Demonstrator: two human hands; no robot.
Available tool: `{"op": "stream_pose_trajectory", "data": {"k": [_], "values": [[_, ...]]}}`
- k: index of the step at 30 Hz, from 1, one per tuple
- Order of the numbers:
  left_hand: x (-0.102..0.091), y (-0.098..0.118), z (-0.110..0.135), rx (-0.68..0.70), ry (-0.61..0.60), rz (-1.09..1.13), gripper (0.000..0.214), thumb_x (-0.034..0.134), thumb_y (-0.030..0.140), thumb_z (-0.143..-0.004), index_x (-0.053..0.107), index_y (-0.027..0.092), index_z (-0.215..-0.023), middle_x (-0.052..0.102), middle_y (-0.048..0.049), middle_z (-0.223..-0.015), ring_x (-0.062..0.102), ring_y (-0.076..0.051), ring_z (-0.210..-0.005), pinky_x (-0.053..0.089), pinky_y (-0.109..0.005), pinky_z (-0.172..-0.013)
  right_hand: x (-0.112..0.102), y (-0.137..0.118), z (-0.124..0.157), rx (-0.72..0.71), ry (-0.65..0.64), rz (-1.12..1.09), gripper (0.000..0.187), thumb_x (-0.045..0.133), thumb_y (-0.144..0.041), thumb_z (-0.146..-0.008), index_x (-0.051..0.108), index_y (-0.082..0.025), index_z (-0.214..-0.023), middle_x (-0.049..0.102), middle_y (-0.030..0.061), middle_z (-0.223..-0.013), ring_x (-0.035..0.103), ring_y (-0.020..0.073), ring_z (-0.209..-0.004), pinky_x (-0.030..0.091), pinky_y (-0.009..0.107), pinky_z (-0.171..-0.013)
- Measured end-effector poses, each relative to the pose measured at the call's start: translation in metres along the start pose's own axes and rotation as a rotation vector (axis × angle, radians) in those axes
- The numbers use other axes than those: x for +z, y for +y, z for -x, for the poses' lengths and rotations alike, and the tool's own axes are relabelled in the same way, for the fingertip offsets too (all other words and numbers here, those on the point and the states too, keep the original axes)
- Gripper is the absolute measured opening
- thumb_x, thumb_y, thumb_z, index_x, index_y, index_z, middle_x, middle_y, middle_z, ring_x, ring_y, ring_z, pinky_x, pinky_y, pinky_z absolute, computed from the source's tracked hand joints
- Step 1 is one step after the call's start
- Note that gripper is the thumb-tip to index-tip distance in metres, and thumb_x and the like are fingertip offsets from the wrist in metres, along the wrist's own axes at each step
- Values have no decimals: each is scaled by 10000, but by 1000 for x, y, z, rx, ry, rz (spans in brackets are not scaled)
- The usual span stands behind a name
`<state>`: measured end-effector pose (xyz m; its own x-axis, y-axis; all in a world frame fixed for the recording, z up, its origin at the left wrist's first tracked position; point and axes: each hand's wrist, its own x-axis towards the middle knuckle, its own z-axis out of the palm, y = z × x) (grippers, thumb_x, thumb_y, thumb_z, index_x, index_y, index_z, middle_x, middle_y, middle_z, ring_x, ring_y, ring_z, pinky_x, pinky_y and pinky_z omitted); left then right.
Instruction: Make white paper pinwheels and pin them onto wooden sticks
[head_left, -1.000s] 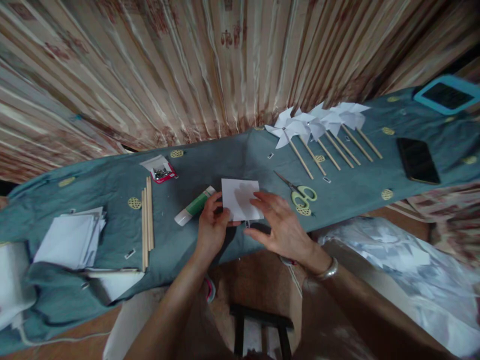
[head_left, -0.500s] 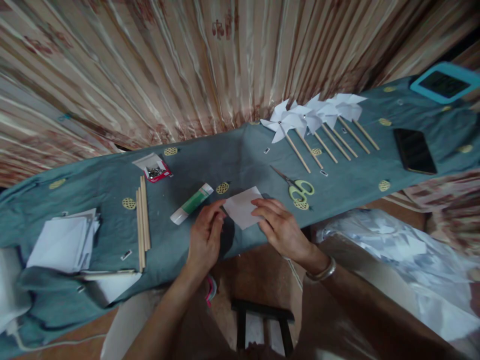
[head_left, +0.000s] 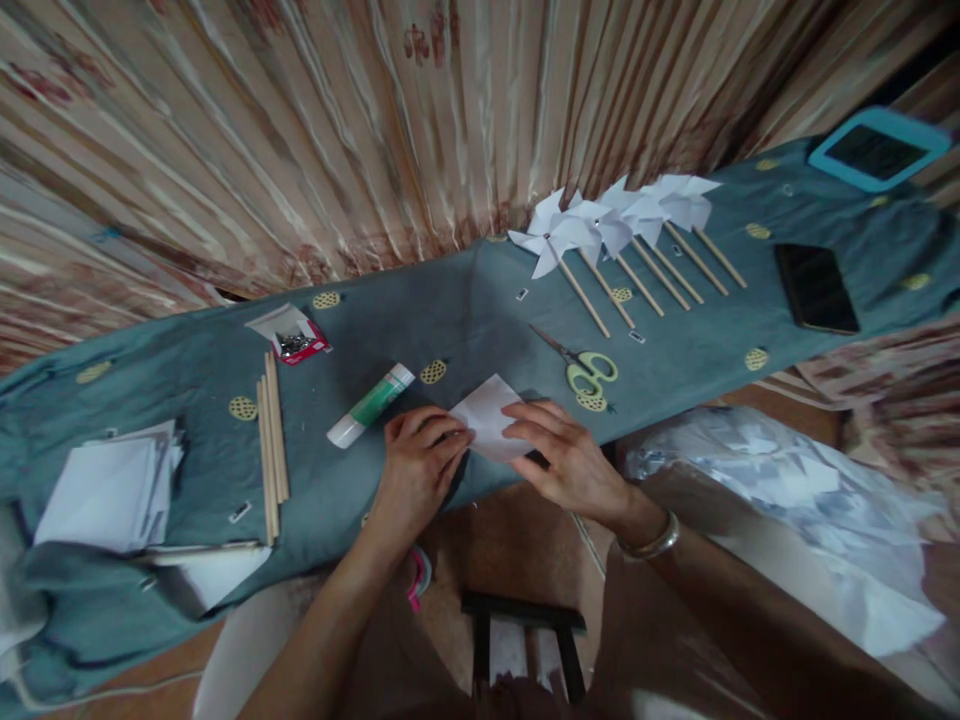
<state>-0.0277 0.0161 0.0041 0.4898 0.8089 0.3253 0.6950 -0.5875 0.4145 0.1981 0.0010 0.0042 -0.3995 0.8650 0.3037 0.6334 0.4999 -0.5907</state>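
1. The paper square (head_left: 487,410) is held between both hands near the front edge of the cloth-covered surface (head_left: 420,320), turned diamond-wise, one corner toward 12 o'clock; whether the cloth is touched by it cannot be told.
2. Its corner at 9 o'clock is pinched by the left fingers (head_left: 437,430). Its side at 3 o'clock is overlapped by the curved right fingers (head_left: 530,412); whether it is gripped against the thumb cannot be told.
3. The step in hand is judged to be folding or creasing. For that, edges would need to be aligned and the crease pressed evenly, without crumpling.
4. The paper is thin, matte and white. At 9 o'clock lie a smooth green-and-white glue stick (head_left: 371,402) and, farther out, straight wooden sticks (head_left: 278,435).
5. At 10 o'clock, shiny metal bits are held in an open red-and-white box (head_left: 301,352).
6. At 2 o'clock, pointed scissors (head_left: 580,366) with pale-green loops are seen; at 1 o'clock, overlapping paper pinwheels (head_left: 551,232) with crisp, angular vanes are lined up.
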Motion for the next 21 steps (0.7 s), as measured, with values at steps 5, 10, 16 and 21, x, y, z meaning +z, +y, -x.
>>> {"op": "stream_pose_trajectory", "data": {"k": [5, 10, 16, 21], "values": [[-3, 4, 1, 27, -41, 29, 197, 527, 207, -958, 707, 198, -1039, 749, -54, -1026, 602, -230, -1016, 384, -420, -878, -7, -2, 1, -5, 19, -80, 109, 583, -221, -923, 673, -198, -980, 725, 74, -1044, 630, 214, -969, 512, 388, -886], [-2, 3, 1, -35, -10, 72, 208, 504, 234, -967, 707, 189, -963, 751, -56, -936, 616, -220, -959, 409, -402, -865, -5, 0, -5, 155, 59, -211, 151, 538, -243, -957, 683, -199, -955, 732, 54, -949, 651, 194, -921, 510, 357, -860], [3, 2, 0, -146, 2, 65, 216, 504, 264, -966, 698, 209, -1045, 740, -43, -890, 621, -214, -926, 411, -404, -886, 2, 8, -15, 234, 97, -81, 196, 547, -278, -937, 726, -202, -909, 687, 94, -1123, 611, 249, -1053, 471, 437, -963], [4, 0, -2, -187, 0, 56, 222, 510, 266, -959, 681, 206, -1088, 744, -52, -953, 619, -229, -934, 415, -430, -896, 7, 13, -19, 289, 150, -37, 118, 619, -271, -884, 719, -219, -849, 650, 95, -1186, 577, 268, -1139, 458, 461, -1003]]}}
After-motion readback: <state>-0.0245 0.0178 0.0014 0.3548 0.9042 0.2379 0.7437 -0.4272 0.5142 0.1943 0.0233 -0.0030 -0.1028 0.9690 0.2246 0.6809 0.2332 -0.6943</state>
